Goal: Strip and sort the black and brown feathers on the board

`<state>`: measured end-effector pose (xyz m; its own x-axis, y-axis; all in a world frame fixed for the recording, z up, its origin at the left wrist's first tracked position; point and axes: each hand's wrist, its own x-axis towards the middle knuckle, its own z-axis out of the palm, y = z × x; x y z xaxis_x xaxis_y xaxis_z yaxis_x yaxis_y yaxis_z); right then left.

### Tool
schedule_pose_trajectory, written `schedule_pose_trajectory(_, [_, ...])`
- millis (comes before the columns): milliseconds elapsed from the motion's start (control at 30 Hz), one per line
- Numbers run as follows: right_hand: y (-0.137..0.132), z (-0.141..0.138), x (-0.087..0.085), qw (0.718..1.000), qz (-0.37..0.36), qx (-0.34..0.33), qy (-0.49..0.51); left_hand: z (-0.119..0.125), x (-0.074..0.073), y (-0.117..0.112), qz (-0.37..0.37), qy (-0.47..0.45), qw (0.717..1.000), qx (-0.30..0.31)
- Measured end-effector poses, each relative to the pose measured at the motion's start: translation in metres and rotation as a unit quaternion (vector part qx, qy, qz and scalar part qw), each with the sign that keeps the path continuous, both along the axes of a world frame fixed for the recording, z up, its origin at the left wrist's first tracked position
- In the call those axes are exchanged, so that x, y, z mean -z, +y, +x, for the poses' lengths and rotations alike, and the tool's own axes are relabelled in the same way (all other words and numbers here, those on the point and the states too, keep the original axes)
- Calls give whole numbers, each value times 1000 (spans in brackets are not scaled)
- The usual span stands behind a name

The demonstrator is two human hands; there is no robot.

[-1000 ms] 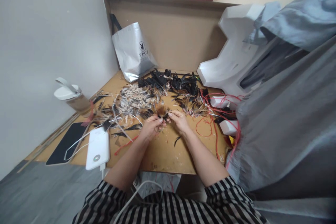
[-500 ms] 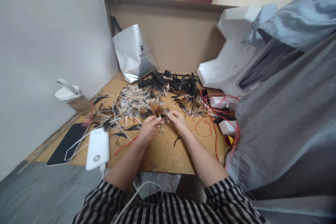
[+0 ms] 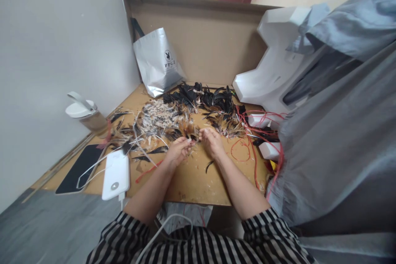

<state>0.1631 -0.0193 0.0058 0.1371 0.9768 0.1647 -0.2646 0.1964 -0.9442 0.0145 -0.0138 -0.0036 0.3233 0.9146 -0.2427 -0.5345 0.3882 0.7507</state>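
Note:
My left hand (image 3: 180, 149) is closed, its thumb and fingers pinching a small bunch of brown and black feathers (image 3: 189, 131) over the middle of the table. Just right of it, my right hand (image 3: 212, 139) is closed too, fingertips together at the bunch's right side; what they pinch is too small to make out. Behind my hands lie a heap of pale feathers (image 3: 157, 115), black feathers (image 3: 216, 100) and a pile of brown feathers (image 3: 227, 125). A single dark feather (image 3: 209, 166) rests on the table below my right wrist.
At left are a white power bank (image 3: 115, 175) with cables, a dark phone (image 3: 80, 169) and a lidded cup (image 3: 88, 117). A silver bag (image 3: 157, 64) leans at the back. Red string (image 3: 255, 165) tangles at right, beside grey cloth (image 3: 337, 132) and a white foam piece (image 3: 266, 66).
My right hand has shifted slightly up and right, its fingers curling more. My left hand stays almost in place, still pinching the feathers.

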Motion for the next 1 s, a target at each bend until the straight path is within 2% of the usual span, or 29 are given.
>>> schedule_pose_trajectory(133, [-4, 3, -7, 996, 37, -13, -76, -2, 1, 1, -21, -44, 999, 22])
schedule_pose_trajectory(333, [-9, -2, -11, 987, 61, -73, -128, -2, 1, 0, -8, -14, 999, 42])
schedule_pose_trajectory(467, [-4, -4, -4, 996, 14, -59, -71, -1, 1, -2, 1, -25, 998, 63])
schedule_pose_trajectory(567, [0, -2, 3, 997, -16, -73, -3, -3, 0, -3, 4, -64, 994, 93])
schedule_pose_trajectory(667, [1, -1, 6, 993, -27, -105, 47, -5, -1, -3, 11, -78, 989, 121])
schedule_pose_trajectory(900, [-7, -2, 3, 961, -44, -241, 128, -7, -1, -5, 4, -81, 986, 145])
schedule_pose_trajectory(1000, [-8, -3, 5, 954, -30, -261, 147, -8, -3, -7, -6, -75, 979, 190])
